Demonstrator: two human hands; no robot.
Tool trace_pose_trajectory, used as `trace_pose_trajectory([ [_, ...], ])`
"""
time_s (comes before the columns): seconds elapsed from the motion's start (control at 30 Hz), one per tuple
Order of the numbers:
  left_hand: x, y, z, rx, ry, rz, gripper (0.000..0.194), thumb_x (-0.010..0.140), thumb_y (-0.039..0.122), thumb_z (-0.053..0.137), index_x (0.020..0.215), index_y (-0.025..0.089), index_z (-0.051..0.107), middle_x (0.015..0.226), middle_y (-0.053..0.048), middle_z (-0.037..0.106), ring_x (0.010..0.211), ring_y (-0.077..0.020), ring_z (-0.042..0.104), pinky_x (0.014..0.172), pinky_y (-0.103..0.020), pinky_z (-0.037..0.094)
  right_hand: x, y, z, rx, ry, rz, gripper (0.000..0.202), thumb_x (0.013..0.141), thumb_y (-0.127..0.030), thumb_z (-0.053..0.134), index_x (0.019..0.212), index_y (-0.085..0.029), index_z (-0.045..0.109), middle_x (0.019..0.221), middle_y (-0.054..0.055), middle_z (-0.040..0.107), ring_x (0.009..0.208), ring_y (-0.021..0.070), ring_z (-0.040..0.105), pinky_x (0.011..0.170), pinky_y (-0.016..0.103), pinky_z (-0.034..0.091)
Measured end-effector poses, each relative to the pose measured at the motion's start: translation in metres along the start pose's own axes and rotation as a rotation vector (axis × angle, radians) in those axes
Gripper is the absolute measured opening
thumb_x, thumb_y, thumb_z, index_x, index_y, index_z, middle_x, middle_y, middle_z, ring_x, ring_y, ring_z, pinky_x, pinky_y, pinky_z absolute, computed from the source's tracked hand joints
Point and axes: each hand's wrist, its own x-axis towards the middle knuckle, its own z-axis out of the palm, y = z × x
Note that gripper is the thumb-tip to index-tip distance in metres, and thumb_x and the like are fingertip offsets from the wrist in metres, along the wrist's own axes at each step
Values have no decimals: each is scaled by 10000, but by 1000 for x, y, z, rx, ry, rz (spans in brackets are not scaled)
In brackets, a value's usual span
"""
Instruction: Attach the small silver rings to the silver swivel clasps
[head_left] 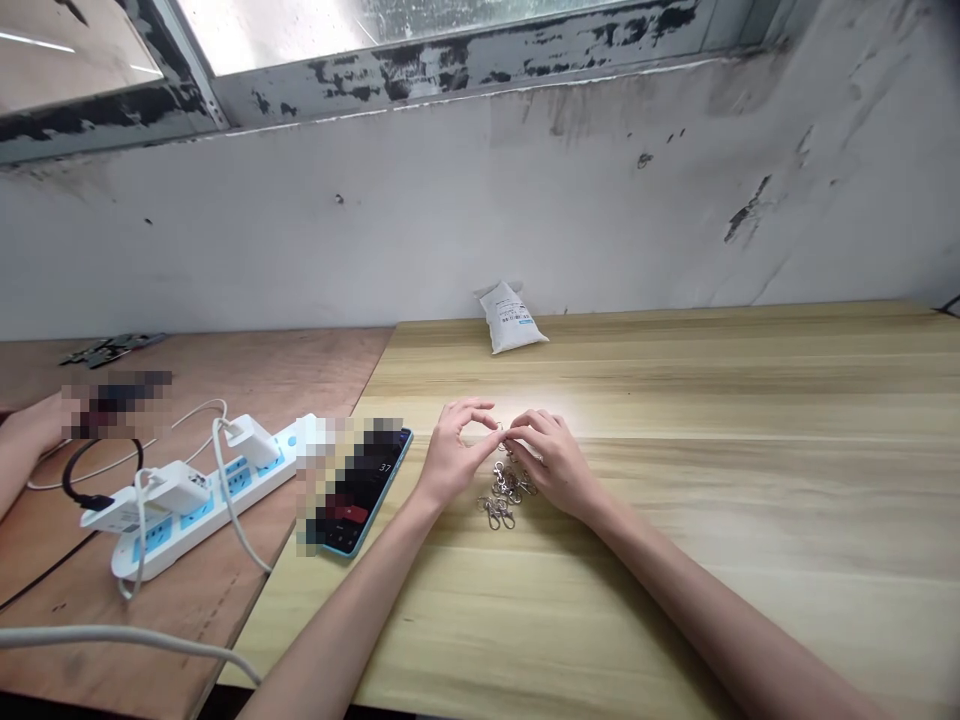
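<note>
My left hand [457, 455] and my right hand [551, 462] meet at the fingertips above the table. Between them is a small shiny metal snap hook [502, 430], mostly covered by the fingers. The left thumb and forefinger curve round to pinch at it, and the right thumb and fingers close on it from the other side. Just below the hands lies a loose pile of silvery snap hooks [507, 488], with several more snap hooks [498, 514] at its near edge. Part of the pile is hidden under my right hand.
A white plastic packet [513, 318] lies near the wall. Left of my forearm is a phone [367, 495], partly blurred. A white power strip [225, 495] with plugs and cables stands on the brown table [315, 370]. Another person's hand [45, 425] is at far left.
</note>
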Motion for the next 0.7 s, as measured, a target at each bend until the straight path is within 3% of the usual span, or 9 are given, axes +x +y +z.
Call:
trace_pose_trajectory([
  [0.13, 1, -2, -2, -147, -92, -120, 136, 776, 315, 735, 857, 210, 708, 1158, -82, 679, 1159, -231, 590, 1009, -427, 449, 0, -2, -2, 13, 4, 2, 137, 971, -215, 475, 965, -227, 611, 941, 63, 629, 906, 202, 571, 828, 376, 393],
  [0.33, 3, 0, -7, -196, -92, -98, 112, 800, 314, 708, 798, 202, 706, 1154, -75, 676, 1148, -231, 597, 971, -423, 473, 2, 1, -6, 177, -11, 54, 129, 963, -247, 494, 935, -224, 618, 952, 63, 638, 933, 204, 586, 865, 393, 415],
  [0.53, 4, 6, -17, 333, -124, 198, 102, 848, 256, 654, 752, 229, 674, 1165, -22, 683, 1174, -247, 527, 1029, -480, 357, 5, 8, -21, 463, -123, 249, 271, 957, -382, 481, 841, -204, 649, 905, 71, 644, 850, 196, 613, 713, 320, 499],
  [0.7, 1, 0, -13, 526, -124, 329, 89, 865, 204, 614, 797, 236, 663, 1175, -13, 679, 1198, -252, 506, 1011, -455, 344, 4, 4, -21, 261, -101, 170, 212, 948, -315, 498, 816, -216, 631, 813, 45, 650, 814, 196, 593, 781, 358, 443],
])
